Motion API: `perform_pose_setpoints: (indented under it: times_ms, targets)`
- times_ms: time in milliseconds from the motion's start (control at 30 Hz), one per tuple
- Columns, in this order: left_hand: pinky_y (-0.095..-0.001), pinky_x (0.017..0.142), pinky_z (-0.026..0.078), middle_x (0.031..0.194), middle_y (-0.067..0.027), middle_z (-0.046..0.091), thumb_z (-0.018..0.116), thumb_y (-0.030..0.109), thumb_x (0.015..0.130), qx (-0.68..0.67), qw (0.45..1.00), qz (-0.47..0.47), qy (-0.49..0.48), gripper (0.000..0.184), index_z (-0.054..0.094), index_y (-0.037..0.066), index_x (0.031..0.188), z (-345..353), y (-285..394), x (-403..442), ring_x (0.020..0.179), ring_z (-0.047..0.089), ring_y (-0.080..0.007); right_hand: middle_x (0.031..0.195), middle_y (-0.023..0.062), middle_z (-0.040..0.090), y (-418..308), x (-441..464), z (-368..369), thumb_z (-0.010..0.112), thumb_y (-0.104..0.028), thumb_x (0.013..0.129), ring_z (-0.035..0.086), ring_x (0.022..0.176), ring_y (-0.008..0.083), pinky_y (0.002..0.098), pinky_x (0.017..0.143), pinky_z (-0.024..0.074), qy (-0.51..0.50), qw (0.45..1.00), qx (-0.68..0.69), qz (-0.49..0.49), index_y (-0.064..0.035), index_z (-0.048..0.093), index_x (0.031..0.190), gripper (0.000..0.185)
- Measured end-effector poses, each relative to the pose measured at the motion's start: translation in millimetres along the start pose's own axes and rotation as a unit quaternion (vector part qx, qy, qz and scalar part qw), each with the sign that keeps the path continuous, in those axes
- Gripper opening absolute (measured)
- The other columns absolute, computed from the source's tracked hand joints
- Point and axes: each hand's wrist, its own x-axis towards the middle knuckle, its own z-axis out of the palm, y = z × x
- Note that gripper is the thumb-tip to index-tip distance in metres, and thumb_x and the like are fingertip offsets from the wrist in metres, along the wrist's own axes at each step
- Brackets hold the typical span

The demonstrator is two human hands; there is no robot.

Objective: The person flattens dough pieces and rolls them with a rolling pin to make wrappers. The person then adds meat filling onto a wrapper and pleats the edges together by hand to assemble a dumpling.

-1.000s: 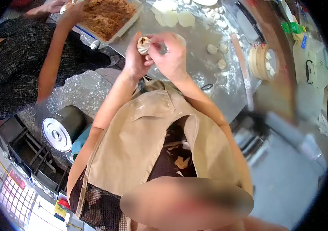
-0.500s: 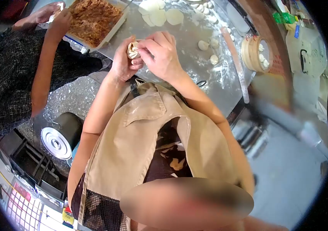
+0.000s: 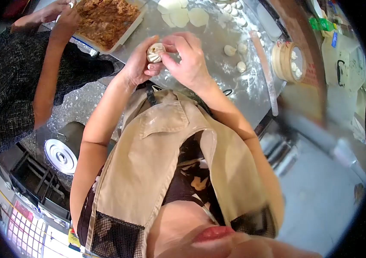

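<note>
A pleated dumpling (image 3: 155, 53) with a small opening at its top sits in my left hand (image 3: 139, 64), whose fingers curl around it from the left and below. My right hand (image 3: 187, 58) pinches the dumpling's edge from the right with thumb and forefinger. Beyond my hands, round flat dough wrappers (image 3: 179, 17) lie on the metal table (image 3: 211, 71). To the upper left stands a tray of reddish-brown filling (image 3: 105, 21).
A co-worker's hands (image 3: 65, 21) hold something white left of the tray. Dough pieces (image 3: 230, 50), a rolling pin (image 3: 265, 71) and a bamboo steamer (image 3: 282, 61) holding dumplings are on the right. A lidded pot (image 3: 60, 156) stands at lower left.
The dumpling's top opening looks smaller, with its pleats gathered further round. My hands stay together around it. The view has shifted, and the co-worker's hands have moved slightly.
</note>
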Motion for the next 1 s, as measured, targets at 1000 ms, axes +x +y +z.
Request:
perform_pose_setpoints:
  times_ms: [1000]
  targets:
    - [-0.0213,0.04,0.026,0.059,0.0012,0.046,0.021,0.059,0.091,0.212,0.96,0.145,0.114,0.06,0.052,0.009,0.086,-1,-22,14,0.043,0.035,-0.0074,0.083,0.0056,0.053,17,-4,-16,0.067,-0.006,0.066,0.05,0.08,0.0271,0.0382,0.075,0.0397,-0.111,0.986,-0.093,-0.082,-0.0096,0.061,0.079,0.015]
